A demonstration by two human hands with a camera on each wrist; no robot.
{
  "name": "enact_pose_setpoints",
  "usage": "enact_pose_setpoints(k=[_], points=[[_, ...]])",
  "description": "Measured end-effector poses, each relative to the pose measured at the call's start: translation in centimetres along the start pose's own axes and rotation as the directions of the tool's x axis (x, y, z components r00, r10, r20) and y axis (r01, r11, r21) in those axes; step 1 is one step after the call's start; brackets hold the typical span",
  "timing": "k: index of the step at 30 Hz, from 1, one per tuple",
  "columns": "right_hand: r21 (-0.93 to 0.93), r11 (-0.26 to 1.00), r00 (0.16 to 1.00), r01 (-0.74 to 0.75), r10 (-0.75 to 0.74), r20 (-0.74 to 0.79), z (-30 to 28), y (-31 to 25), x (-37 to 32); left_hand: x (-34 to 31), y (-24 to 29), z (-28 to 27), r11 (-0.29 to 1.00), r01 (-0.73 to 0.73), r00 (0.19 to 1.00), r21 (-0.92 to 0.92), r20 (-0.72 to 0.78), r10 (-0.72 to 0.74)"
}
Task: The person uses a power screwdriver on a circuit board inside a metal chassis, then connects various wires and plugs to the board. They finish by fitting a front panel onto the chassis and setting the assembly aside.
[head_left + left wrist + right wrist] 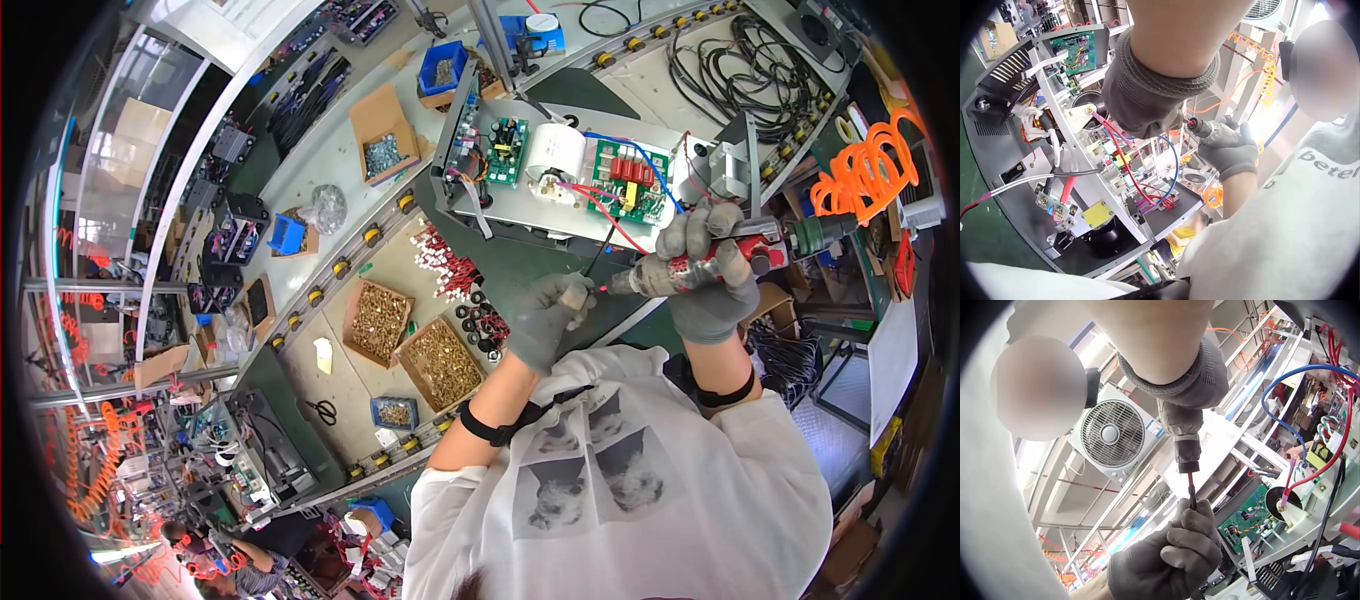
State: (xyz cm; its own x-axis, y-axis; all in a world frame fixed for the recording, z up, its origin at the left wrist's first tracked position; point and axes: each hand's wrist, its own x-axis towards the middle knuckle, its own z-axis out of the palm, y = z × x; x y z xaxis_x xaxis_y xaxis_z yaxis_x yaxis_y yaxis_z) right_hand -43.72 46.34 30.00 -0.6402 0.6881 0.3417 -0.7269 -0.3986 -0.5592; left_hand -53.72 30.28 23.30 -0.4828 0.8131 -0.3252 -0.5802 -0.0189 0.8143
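My gloved right hand [715, 285] grips a red and grey power screwdriver [768, 250], which lies level in front of my chest and points left. At its nose, my gloved left hand [545, 320] has its fingers curled round the end of the bit [1190, 481]. The right wrist view shows the dark bit tip between thumb and fingers; whatever sits on its end is hidden by them. Just beyond both hands stands an open equipment chassis [515, 220] with a white cylinder [556, 150], a green circuit board [632, 180], and red and blue wires.
Cardboard boxes of brass-coloured fasteners [440, 362] and a small blue bin [395, 412] lie to the left, near scissors [322, 411]. Red-and-white connectors [440, 262] lie beside the chassis. Black cables [745, 75] fill the back right; an orange coiled hose [865, 165] hangs at right.
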Motion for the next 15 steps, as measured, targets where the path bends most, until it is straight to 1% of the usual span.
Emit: enact_pose_setpoints(k=[1,2,3,4,6,7,8,9,10,11,12,13,14,15], points=[[0.042,0.999,1.0,-0.016,0.016,-0.005,0.0,-0.1,0.0,0.1,0.0,0.0,1.0,-0.002,1.0,0.004,0.005,0.002],[0.085,0.996,0.999,-0.031,0.032,-0.009,0.0,-0.2,0.0,0.2,0.1,-0.1,0.99,0.085,0.995,-0.114,0.055,-0.079],[0.086,0.996,1.0,-0.024,0.025,-0.01,-0.2,-0.3,0.1,0.3,0.4,0.0,0.959,0.176,0.981,-0.224,0.114,-0.154],[0.062,0.998,1.0,-0.002,0.003,-0.01,-0.5,-0.3,0.1,0.7,0.8,0.4,0.96,0.177,0.981,-0.217,0.12,-0.154],[0.034,0.999,0.999,0.03,-0.029,-0.014,-0.8,-0.6,0.2,1.6,1.8,1.6,0.882,0.295,0.948,-0.367,-0.001,-0.318],[0.026,0.999,0.998,0.041,-0.039,-0.05,-0.9,-0.9,0.2,2.6,1.5,1.1,0.883,0.298,0.948,-0.363,0.005,-0.318],[0.018,0.998,0.995,0.052,-0.05,-0.087,-1.0,-1.2,0.3,4.2,0.9,0.0,0.997,0.081,0.992,0.003,-0.098,-0.081],[0.014,0.998,0.994,0.058,-0.057,-0.088,-1.3,-1.6,0.3,5.5,0.8,-0.6,0.917,-0.132,0.978,0.377,-0.103,0.183],[-0.005,0.998,0.994,0.065,-0.065,-0.089,-1.7,-1.9,0.4,6.8,1.6,-0.5,0.917,-0.133,0.978,0.376,-0.098,0.182],[-0.023,0.997,0.993,0.072,-0.074,-0.09,-1.9,-2.2,0.5,8.4,2.6,-0.3,0.551,-0.423,0.84,0.719,0.083,0.537],[-0.026,0.997,0.993,0.077,-0.079,-0.09,-1.9,-2.4,0.6,9.8,3.3,0.0,-0.003,-0.54,0.595,0.841,0.385,0.706],[-0.037,0.996,0.989,0.076,-0.08,-0.121,-1.8,-2.7,0.6,11.1,3.5,0.2,-0.004,-0.546,0.592,0.838,0.389,0.706],[-0.048,0.996,0.985,0.077,-0.083,-0.153,-1.7,-2.8,0.6,12.4,3.5,0.4,-0.071,-0.584,0.582,0.809,0.478,0.658],[-0.102,0.99,0.983,0.097,-0.112,-0.147,-1.7,-2.7,0.6,13.1,3.7,0.7,-0.136,-0.621,0.566,0.772,0.562,0.603]])
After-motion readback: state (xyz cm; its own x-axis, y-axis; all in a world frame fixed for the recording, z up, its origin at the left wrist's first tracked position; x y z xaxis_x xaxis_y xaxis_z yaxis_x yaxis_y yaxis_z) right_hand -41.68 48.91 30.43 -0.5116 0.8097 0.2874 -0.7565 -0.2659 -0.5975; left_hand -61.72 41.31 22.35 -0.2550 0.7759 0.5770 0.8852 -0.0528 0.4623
